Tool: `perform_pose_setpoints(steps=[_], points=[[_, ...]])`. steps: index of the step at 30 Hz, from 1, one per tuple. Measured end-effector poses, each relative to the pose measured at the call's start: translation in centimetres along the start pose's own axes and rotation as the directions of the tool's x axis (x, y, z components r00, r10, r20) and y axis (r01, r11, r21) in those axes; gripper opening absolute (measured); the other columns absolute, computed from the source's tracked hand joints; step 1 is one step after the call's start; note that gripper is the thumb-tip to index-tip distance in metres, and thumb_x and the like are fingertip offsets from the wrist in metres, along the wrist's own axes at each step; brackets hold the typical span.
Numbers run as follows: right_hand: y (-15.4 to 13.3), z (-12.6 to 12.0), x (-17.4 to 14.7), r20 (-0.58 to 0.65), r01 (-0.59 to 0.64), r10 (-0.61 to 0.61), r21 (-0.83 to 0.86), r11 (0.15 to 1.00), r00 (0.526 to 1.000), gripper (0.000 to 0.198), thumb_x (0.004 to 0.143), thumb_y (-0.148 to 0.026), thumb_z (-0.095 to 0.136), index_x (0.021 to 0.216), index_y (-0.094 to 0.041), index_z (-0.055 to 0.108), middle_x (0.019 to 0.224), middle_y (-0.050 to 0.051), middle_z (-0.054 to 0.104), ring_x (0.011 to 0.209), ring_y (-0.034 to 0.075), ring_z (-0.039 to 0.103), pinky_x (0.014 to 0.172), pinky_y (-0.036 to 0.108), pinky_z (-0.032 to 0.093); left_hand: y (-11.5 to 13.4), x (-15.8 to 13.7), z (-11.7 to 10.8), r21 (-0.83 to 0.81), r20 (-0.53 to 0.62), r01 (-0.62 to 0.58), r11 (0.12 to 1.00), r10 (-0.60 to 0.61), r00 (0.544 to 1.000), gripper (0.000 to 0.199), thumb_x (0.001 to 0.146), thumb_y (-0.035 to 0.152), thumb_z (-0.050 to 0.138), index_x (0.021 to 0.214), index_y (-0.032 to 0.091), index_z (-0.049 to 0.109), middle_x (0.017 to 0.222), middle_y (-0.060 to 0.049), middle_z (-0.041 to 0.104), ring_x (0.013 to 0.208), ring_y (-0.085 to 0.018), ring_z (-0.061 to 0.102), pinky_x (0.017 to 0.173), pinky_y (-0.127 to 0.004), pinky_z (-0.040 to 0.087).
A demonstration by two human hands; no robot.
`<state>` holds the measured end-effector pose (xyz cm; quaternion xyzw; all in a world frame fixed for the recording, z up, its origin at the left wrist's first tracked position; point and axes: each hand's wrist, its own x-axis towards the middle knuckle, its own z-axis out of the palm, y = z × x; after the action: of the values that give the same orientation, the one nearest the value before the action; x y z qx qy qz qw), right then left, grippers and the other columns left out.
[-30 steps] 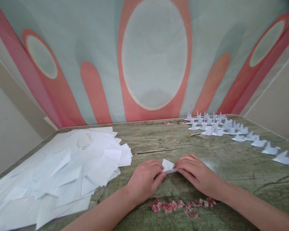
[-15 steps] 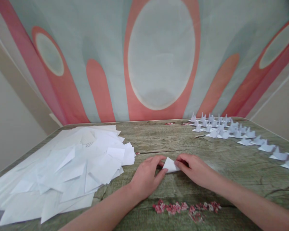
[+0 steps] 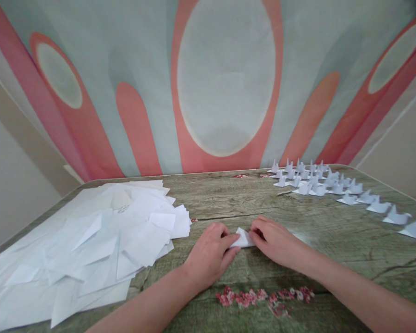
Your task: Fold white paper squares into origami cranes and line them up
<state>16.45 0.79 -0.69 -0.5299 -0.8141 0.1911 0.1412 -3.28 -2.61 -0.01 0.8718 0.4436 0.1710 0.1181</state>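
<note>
A small folded piece of white paper (image 3: 243, 239) lies between my two hands, low over the wood-patterned tabletop. My left hand (image 3: 213, 247) pinches its left end between thumb and index finger. At the other end, the thumb and fingers of my right hand (image 3: 271, 238) are closed on the paper. Both hands partly cover it, so only its middle shows, with a blunt peak at the top.
To the left spreads a big loose pile of white paper sheets (image 3: 100, 249). Several folded white paper birds (image 3: 312, 182) stand in rows at the back right. Pink printed flowers (image 3: 244, 297) mark the tabletop (image 3: 215, 199). A patterned backdrop (image 3: 159, 69) rises behind the table.
The paper's tall triangular peak has become lower and flatter. My left index finger has moved down onto it. The whole view has shifted slightly.
</note>
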Motion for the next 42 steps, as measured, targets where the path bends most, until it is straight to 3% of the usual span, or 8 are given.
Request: perform_pose_setpoints(steps=[9,15,26,30,35,42], points=[[0.2,0.2,0.2,0.007,-0.001,0.001,-0.014,1.000,1.000,0.016,0.081,-0.019,0.041,0.068,-0.018,0.049,0.075,0.003,0.053,0.070,0.015,0.050,0.065,0.026,0.034,0.0,-0.2,0.2,0.053,-0.027,-0.048,0.997,0.049,0.998,0.027,0.087,0.025,0.046,0.112,0.021,0.055,0.092,-0.005,0.054,0.086,-0.019,0.049,0.077,-0.033,0.041],[0.3,0.4,0.0,-0.018,-0.010,0.010,-0.019,1.000,1.000,0.016,0.082,-0.017,0.040,0.068,-0.018,0.048,0.075,0.003,0.052,0.069,0.014,0.050,0.066,0.025,0.034,-0.4,-0.2,0.6,0.077,-0.058,-0.006,0.997,0.010,0.998,0.024,0.089,0.028,0.042,0.105,0.023,0.060,0.082,-0.003,0.056,0.078,-0.017,0.049,0.072,-0.032,0.039],[-0.2,0.3,-0.1,-0.040,-0.011,0.009,-0.059,0.998,0.999,0.017,0.082,-0.016,0.039,0.068,-0.017,0.050,0.074,0.005,0.052,0.070,0.016,0.051,0.067,0.027,0.036,0.0,-0.1,0.2,0.158,-0.025,-0.011,0.987,0.016,1.000,0.024,0.088,0.031,0.045,0.104,0.024,0.061,0.080,-0.004,0.055,0.078,-0.019,0.050,0.070,-0.034,0.040],[-0.4,0.3,-0.1,-0.047,-0.017,0.014,-0.070,0.997,0.999,0.016,0.082,-0.016,0.040,0.070,-0.017,0.050,0.076,0.005,0.053,0.071,0.016,0.051,0.068,0.028,0.037,0.6,0.0,-0.4,0.142,-0.044,-0.021,0.990,0.028,0.999,0.023,0.085,0.031,0.050,0.104,0.023,0.060,0.093,-0.005,0.058,0.089,-0.022,0.052,0.078,-0.039,0.041],[-0.4,0.4,-0.1,-0.049,-0.013,0.009,-0.074,0.997,0.999,0.016,0.082,-0.015,0.040,0.068,-0.017,0.049,0.075,0.005,0.052,0.071,0.016,0.051,0.067,0.028,0.038,0.6,0.0,-0.1,0.011,0.003,-0.154,0.988,0.154,0.988,0.032,0.087,0.020,0.044,0.118,0.020,0.051,0.125,-0.005,0.052,0.116,-0.019,0.045,0.100,-0.036,0.035],[0.0,0.5,-0.5,-0.113,0.005,-0.007,-0.014,1.000,0.994,0.010,0.081,-0.017,0.046,0.072,-0.017,0.049,0.077,0.003,0.051,0.068,0.015,0.050,0.064,0.027,0.040,-0.3,0.2,0.7,-0.032,0.040,-0.186,0.982,0.187,0.981,0.038,0.085,0.011,0.042,0.121,0.020,0.050,0.129,-0.005,0.050,0.119,-0.016,0.046,0.102,-0.033,0.036]])
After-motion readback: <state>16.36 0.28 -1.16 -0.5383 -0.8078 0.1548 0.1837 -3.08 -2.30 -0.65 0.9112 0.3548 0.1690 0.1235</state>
